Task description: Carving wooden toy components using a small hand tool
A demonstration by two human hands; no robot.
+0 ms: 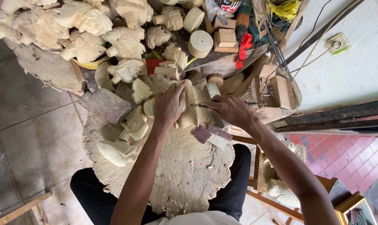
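Two hands work on one pale wooden carving (190, 109) near the far edge of the round work block (185, 175), which lies on the person's lap. The left hand (169, 105) lies over the carving, fingers close together and curled around its top, and presses it down. The right hand (230, 110) pinches a thin carving tool (198, 106) between thumb and fingers; its tip touches the side of the carving.

The piece already has a rough shape, but I cannot tell how fine its details are, because the left hand covers most of it. It seems to be in the middle of the cutting. Several rough blanks (135, 123) wait at the left edge of the block, and sandpaper pieces (208, 134) lie just beside the right wrist. Many carved figures (85, 46) are heaped beyond the far edge.
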